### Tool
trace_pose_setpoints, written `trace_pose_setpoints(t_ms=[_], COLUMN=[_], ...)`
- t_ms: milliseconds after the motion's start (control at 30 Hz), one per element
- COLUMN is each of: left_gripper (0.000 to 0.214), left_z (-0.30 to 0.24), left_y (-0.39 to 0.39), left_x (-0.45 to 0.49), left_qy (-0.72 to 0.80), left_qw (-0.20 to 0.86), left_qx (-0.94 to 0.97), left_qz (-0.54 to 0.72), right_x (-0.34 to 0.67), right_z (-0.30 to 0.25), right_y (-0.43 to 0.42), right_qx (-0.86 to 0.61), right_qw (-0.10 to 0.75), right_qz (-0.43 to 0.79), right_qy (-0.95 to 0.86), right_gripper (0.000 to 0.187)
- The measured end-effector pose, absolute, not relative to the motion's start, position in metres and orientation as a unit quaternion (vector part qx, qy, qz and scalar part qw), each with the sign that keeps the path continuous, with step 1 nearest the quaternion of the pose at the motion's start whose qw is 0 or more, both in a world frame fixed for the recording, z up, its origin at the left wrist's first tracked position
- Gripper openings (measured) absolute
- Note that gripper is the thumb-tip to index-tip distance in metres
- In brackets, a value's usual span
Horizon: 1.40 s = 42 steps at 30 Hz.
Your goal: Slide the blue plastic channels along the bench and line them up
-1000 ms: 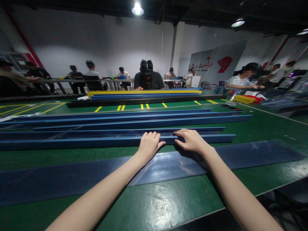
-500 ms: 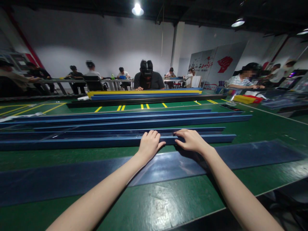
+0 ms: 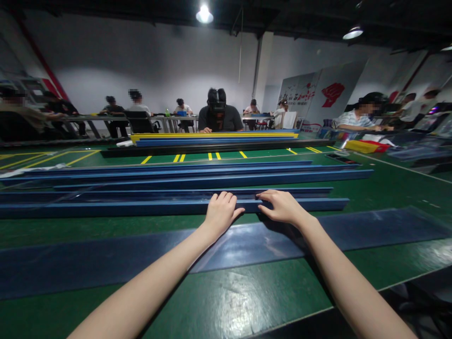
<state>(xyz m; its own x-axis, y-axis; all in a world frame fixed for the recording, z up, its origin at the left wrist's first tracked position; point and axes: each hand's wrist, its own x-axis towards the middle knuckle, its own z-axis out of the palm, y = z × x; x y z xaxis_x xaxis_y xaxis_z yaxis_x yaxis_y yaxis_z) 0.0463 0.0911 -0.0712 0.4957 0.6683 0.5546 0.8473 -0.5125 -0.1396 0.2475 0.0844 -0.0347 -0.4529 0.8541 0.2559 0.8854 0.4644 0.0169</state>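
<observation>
A long blue channel strip [image 3: 106,207] lies across the green table [image 3: 229,296] in front of me. My left hand [image 3: 219,213] rests on its near wall with the fingers curled over the top edge. My right hand [image 3: 281,206] grips the same strip a little to the right, fingers over the edge and thumb below. Both hands are side by side, about a hand's width apart. A flat dark blue sheet [image 3: 370,226] lies under my forearms, nearer to me.
More long blue strips [image 3: 212,179] lie in parallel behind the one I hold. Farther back is a stack of yellow and blue strips [image 3: 215,136]. A person [image 3: 219,115] sits opposite, and other people sit at tables left and right.
</observation>
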Motion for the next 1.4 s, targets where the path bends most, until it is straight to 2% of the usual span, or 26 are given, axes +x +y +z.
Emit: trace_pose_setpoints(t_ms=[633, 1033, 1400], left_gripper=[0.032, 0.032, 0.034], left_z=[-0.0694, -0.0698, -0.0662], left_y=[0.0908, 0.0907, 0.0882], left_x=[0.0462, 0.0463, 0.0470], left_qy=[-0.452, -0.449, -0.461], left_qw=[0.190, 0.193, 0.198], left_qx=[-0.843, -0.843, -0.837], left_qz=[-0.219, -0.223, -0.217], right_x=[0.2449, 0.2460, 0.2440], right_z=[-0.0350, -0.0365, -0.0348], right_y=[0.0841, 0.0847, 0.0848], right_qx=[-0.512, -0.506, -0.513], right_qw=[0.090, 0.117, 0.102], right_qz=[-0.075, -0.047, -0.047], right_qy=[-0.851, -0.853, -0.851], right_gripper=[0.030, 0.035, 0.024])
